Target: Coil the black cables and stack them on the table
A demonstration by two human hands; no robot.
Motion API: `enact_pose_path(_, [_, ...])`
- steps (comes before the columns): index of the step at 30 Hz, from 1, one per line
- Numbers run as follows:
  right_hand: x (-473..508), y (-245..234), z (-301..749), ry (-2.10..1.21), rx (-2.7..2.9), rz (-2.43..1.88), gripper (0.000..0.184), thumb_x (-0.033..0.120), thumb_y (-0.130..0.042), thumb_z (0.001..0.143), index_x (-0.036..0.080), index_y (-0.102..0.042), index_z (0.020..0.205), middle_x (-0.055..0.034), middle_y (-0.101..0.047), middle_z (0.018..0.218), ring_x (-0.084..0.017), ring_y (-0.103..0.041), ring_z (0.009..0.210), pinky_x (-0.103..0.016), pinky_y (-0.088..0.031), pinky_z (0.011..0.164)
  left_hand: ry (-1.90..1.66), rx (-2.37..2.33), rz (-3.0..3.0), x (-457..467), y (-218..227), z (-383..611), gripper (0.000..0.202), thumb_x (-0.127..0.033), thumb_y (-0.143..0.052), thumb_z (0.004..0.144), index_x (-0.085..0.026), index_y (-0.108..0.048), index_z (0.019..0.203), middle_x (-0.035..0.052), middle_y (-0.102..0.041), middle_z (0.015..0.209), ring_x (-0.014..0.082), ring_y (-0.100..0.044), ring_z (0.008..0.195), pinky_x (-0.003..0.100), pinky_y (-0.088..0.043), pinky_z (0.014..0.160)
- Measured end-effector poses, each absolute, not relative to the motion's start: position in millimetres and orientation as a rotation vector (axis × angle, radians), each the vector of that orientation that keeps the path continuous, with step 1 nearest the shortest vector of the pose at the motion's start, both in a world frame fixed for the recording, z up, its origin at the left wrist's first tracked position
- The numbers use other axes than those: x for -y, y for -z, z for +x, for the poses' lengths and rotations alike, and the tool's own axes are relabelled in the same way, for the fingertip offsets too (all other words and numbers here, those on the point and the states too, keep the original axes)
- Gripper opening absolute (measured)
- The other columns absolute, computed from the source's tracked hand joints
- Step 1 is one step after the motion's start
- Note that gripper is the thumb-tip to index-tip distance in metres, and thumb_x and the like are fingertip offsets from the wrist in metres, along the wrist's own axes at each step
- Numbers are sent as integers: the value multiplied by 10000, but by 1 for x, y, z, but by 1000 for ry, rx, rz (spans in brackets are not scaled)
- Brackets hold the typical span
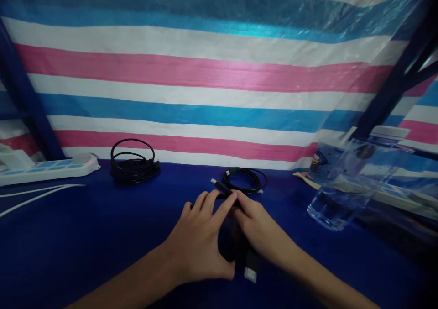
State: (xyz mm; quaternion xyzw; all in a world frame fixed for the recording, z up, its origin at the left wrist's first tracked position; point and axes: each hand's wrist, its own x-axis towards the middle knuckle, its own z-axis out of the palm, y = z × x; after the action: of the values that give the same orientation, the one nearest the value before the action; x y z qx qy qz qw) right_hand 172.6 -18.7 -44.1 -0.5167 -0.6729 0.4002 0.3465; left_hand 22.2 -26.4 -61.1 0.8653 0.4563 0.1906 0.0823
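Low over the blue table, my right hand [256,222] pinches a black cable [223,188] just behind its slim plug, whose light metal tip points up and left. My left hand [198,240] curls round the same cable, its index finger meeting my right fingertips and its thumb held well apart below. Most of the cable is hidden behind the hands. A larger black connector [251,265] with a pale flat end hangs below my right hand. Just beyond my fingers lies a coiled black cable [244,181].
Another black cable coil [133,167] sits at the back left. A white power strip [51,170] and white cords [41,191] lie farther left. To the right, a clear water bottle [352,181] stands before a patterned cup [323,160]. Striped sheeting [205,76] hangs behind the table [102,236].
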Motion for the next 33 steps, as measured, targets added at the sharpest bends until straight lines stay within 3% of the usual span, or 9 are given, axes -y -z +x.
enact_pose_path(5, [8, 56, 180, -1182, 1682, -1248, 209, 229, -390, 860, 192, -520, 1019, 29, -535, 686, -73, -508, 375, -194, -382, 358, -584, -1373, 2543, 28, 62, 21, 1023, -598, -680, 531, -287, -265, 1411, 111, -328, 1438, 370, -288, 1287, 587, -323, 955])
enact_pose_path(7, [0, 51, 189, -1255, 1594, -1276, 156, 226, -421, 839, 181, -522, 948, 30, -534, 654, -71, -493, 352, -191, -375, 345, -664, -1389, 2528, 22, 51, 18, 830, -635, -586, 652, -236, -381, 1350, 110, -424, 1373, 331, -355, 1249, 531, -337, 973])
enact_pose_path(10, [-23, 26, 211, -1201, 1554, -1310, 131, 192, -462, 792, 173, -531, 902, 41, -508, 508, -90, -477, 344, -194, -383, 352, -930, -1492, 2601, -8, 21, 20, 483, -434, -495, 810, -200, -496, 1232, 94, -536, 1231, 270, -438, 1164, 461, -332, 986])
enact_pose_path(13, [-57, -2, 233, -1117, 1618, -1296, 133, 169, -497, 753, 156, -566, 866, 32, -493, 463, -94, -469, 363, -198, -374, 371, -731, -1277, 2780, -60, -8, 42, 691, -341, -652, 673, -206, -410, 1306, 95, -411, 1361, 301, -373, 1225, 455, -342, 980])
enact_pose_path(17, [-104, -10, 247, -1022, 1676, -1337, 194, 156, -509, 722, 146, -589, 898, 2, -545, 557, -91, -476, 407, -222, -394, 414, -703, -1295, 2761, -129, -10, 86, 578, -170, -576, 732, -162, -417, 1287, 141, -437, 1296, 286, -454, 1137, 426, -414, 892])
enact_pose_path(21, [-132, 15, 252, -873, 1834, -1479, 150, 149, -487, 744, 110, -601, 834, -42, -573, 577, -129, -527, 481, -264, -424, 489, -650, -1329, 2677, -161, 26, 112, 371, -265, -522, 855, -156, -485, 1207, 112, -498, 1225, 241, -505, 1084, 444, -441, 879])
enact_pose_path(26, [-141, 37, 260, -510, 2049, -1644, 170, 205, -579, 813, 119, -580, 960, -82, -581, 1020, -180, -550, 925, -370, -441, 820, -540, -1332, 2513, -174, 57, 110, 323, -340, -518, 869, -141, -540, 1122, 91, -571, 1104, 206, -566, 979, 434, -469, 850])
enact_pose_path(29, [-140, 40, 265, -441, 2159, -1714, 205, 252, -562, 846, 128, -575, 1009, -74, -568, 1069, -193, -539, 984, -415, -421, 877, -533, -1218, 2422, -179, 54, 103, 368, -339, -544, 852, -147, -519, 1165, 93, -571, 1118, 205, -575, 964, 424, -481, 830])
enact_pose_path(33, [-132, 37, 270, -472, 2222, -1741, 324, 218, -533, 859, 131, -512, 1170, -81, -601, 1059, -177, -585, 922, -385, -454, 842, -664, -1107, 2300, -173, 53, 92, 617, -269, -586, 795, -163, -345, 1353, 152, -450, 1336, 227, -546, 1068, 363, -465, 864])
